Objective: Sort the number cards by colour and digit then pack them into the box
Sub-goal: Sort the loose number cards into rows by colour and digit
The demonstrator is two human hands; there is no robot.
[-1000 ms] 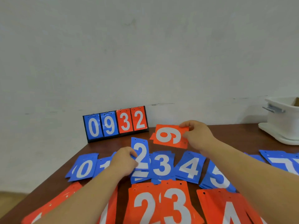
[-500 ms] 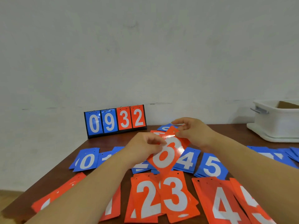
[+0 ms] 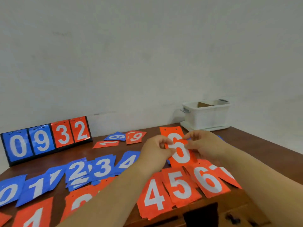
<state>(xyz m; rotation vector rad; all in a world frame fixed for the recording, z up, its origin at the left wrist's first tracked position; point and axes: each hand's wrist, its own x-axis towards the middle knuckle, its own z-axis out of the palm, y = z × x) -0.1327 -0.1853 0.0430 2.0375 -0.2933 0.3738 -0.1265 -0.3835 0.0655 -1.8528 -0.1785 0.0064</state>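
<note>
Now holding red 6 card (image 3: 180, 155) upright, clear of the table (image 3: 265, 154), digit facing the camera, 2 punch holes along the top edge. Pinched at its left edge by left hand (image 3: 156, 150), thumb and forefinger closed on the card, other fingers curled in. Pinched at its right edge by right hand (image 3: 205, 145), thumb and fingertips closed on the card, remaining fingers loosely bent. Sits just above the near red row: red 4 pile (image 3: 154, 196), red 5 pile (image 3: 180, 185), red 6 pile (image 3: 209, 181), overlapping side by side, plus 1 more red card at the right end, digit cut off. Behind that, lying flat, blue row: blue 0 (image 3: 8, 191), blue 1 (image 3: 37, 187), blue 2 (image 3: 78, 169), blue 3 (image 3: 103, 167), blue 4 (image 3: 129, 161). Loose near the wall: red 1 (image 3: 106, 143), blue 9 (image 3: 116, 137), red 9 (image 3: 135, 136). Far left, upright scoreboard (image 3: 47, 140) reading 0 9 3 2. Far right corner, white box (image 3: 206, 117), open top, well apart from both hands.
</note>
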